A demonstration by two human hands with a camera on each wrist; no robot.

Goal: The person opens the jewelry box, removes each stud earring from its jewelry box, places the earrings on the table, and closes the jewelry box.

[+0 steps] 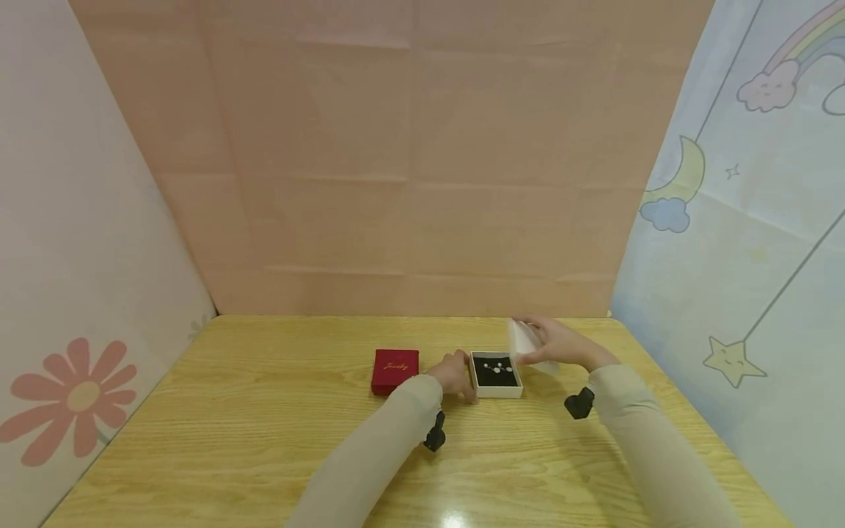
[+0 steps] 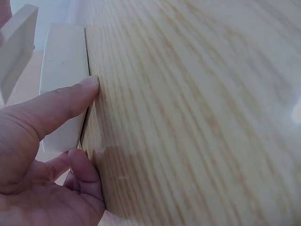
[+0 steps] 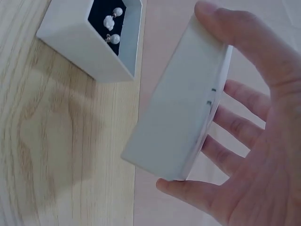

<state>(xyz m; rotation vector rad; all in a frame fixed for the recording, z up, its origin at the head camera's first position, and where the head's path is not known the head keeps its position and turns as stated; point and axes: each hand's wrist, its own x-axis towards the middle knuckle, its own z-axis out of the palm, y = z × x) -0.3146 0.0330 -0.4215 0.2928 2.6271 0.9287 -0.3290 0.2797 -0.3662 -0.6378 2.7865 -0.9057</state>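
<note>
White box (image 1: pixel 496 375) sits open on tabletop (image 1: pixel 264 440), right of centre, nearer the far edge than the near one. Black insert inside w/ small pearl-like pieces (image 3: pixel 112 23); the wrist view shows approx 3, can't tell what kind of jewellery exactly. No writing visible on box walls.

Left hand (image 1: pixel 454 375) is at box's left side: thumb (image 2: pixel 61 101) pressed flat along the white wall, other fingers curled under at the tabletop beside it, so a light pinch/brace on the box; full wrap not visible.

Right hand (image 1: pixel 557 343) holds white lid (image 1: pixel 523 342) lifted clear of the box, just right of it & toward far edge, tilted on edge. Right wrist view: thumb on one lid rim, fingertips on opposite rim, fingers spread, lid (image 3: pixel 181 108) clamped betw them. Two tiny dark marks on the lid edge, not legible.

Red box (image 1: pixel 394 370) lies shut just left of left hand, near it but apart. Gold script on its top, looks like "Jewelry", too small to be sure.

Both arms in beige sleeves (image 1: pixel 370 462), black wrist cam mounts below each.
</note>
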